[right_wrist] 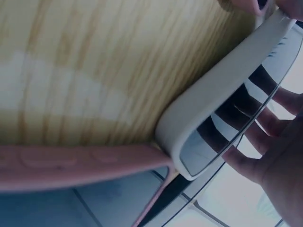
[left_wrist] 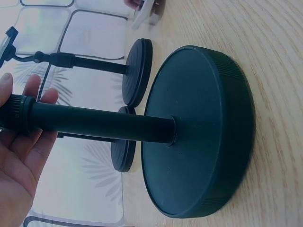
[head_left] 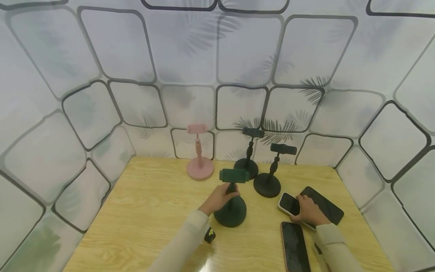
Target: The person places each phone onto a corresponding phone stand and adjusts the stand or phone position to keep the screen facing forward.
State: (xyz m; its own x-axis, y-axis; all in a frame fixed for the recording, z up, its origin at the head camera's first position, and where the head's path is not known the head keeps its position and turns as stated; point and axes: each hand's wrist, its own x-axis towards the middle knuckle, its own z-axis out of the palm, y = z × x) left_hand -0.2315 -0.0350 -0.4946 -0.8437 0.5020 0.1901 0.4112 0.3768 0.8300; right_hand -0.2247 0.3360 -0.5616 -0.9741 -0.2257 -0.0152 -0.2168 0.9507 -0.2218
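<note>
My left hand (head_left: 215,198) holds a dark green phone stand (head_left: 231,217) by its stem, just under the clamp head. In the left wrist view the fingers bend round the collar of the stem, above the wide round base (left_wrist: 194,137), which looks upright on the table. On the right, my right hand (head_left: 310,212) grips a phone in a white case (head_left: 289,203). From the right wrist, the fingers (right_wrist: 270,127) reach over its glossy screen, while the thumb side is mostly hidden. A phone in a pink case (head_left: 295,245) lies close beside it.
A larger black phone (head_left: 324,206) lies behind the right hand. Two black phone stands (head_left: 268,185) and a pink phone stand (head_left: 200,170) stand toward the back of the wooden table (head_left: 153,211). Patterned curtain (head_left: 190,105) encloses the back and sides.
</note>
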